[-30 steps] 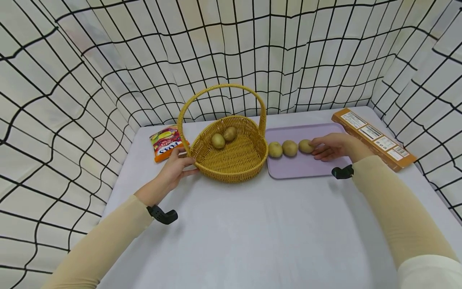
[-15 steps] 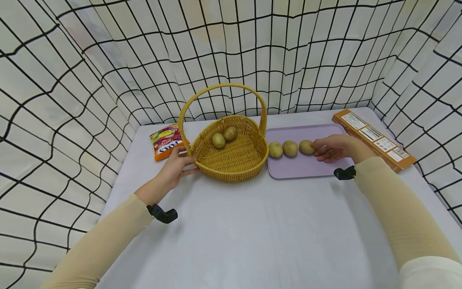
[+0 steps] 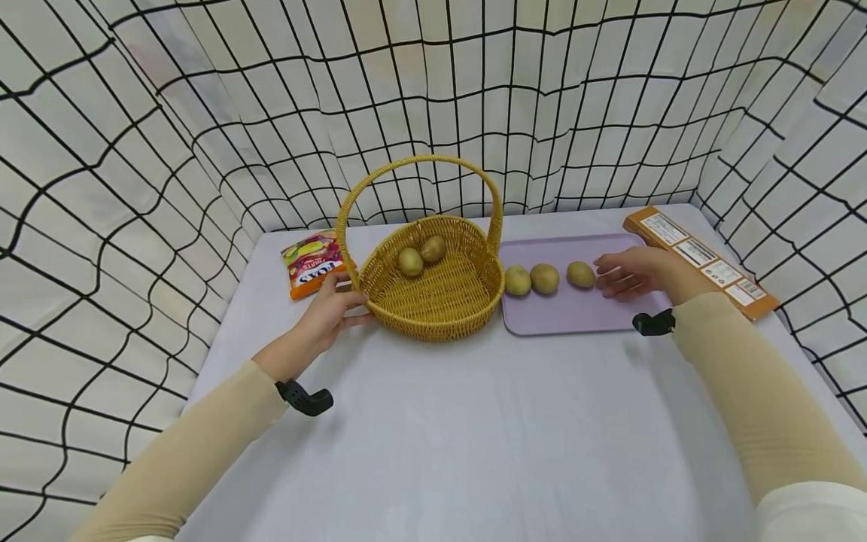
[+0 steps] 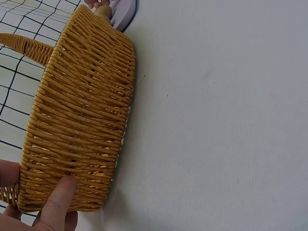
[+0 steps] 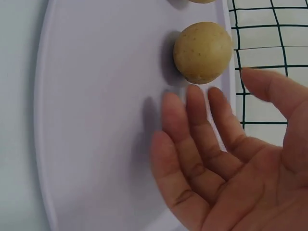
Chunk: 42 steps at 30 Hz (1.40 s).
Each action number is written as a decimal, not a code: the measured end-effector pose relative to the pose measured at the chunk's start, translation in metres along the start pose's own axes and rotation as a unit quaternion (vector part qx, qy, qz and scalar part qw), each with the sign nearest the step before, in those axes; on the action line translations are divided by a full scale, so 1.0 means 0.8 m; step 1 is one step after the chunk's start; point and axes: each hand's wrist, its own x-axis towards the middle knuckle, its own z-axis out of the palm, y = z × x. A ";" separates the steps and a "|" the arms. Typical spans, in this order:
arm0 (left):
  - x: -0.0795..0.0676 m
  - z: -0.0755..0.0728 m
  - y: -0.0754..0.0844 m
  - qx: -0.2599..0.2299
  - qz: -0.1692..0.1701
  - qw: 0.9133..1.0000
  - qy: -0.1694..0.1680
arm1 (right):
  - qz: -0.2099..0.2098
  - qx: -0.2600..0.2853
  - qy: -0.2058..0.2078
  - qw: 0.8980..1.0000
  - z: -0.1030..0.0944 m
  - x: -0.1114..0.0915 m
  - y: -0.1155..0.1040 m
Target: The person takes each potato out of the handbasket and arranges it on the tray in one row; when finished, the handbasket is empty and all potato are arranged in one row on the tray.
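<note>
In the head view my left hand [image 3: 332, 312] grips the left end of a yellow wicker basket [image 3: 433, 327] with a tall arched handle. The left wrist view shows a finger [image 4: 60, 199] against the woven outer wall. Two potatoes [image 3: 410, 263] lie inside the basket, towards its back left. Beside it, a lilac tray [image 3: 576, 320] carries three more potatoes [image 3: 545, 278] in a row. My right hand [image 3: 630, 272] hovers over the tray just right of the rightmost potato [image 5: 202, 52], fingers spread loosely with nothing in them.
A bright snack packet [image 3: 311, 263] lies behind my left hand, left of the basket. An orange carton [image 3: 701, 260] lies slantwise at the tray's right. White walls with black netting [image 3: 433, 98] border the white table [image 3: 460, 436] at the back and sides.
My right hand has let go of the rightmost potato and drawn slightly right. That potato now sits a little farther from the other two. My left hand stays on the basket.
</note>
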 end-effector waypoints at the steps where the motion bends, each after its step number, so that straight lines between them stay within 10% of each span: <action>1: 0.000 0.000 0.000 0.000 0.000 1.000 0.000 | -0.003 -0.001 0.012 1.000 -0.001 -0.001 -0.002; 17: 0.001 0.002 0.001 0.001 0.002 1.000 -0.001 | -0.084 -0.035 0.039 0.995 0.031 -0.028 -0.064; 42: -0.002 0.004 0.003 -0.003 -0.003 1.000 0.001 | -0.183 -0.065 -0.051 0.980 0.151 -0.080 -0.211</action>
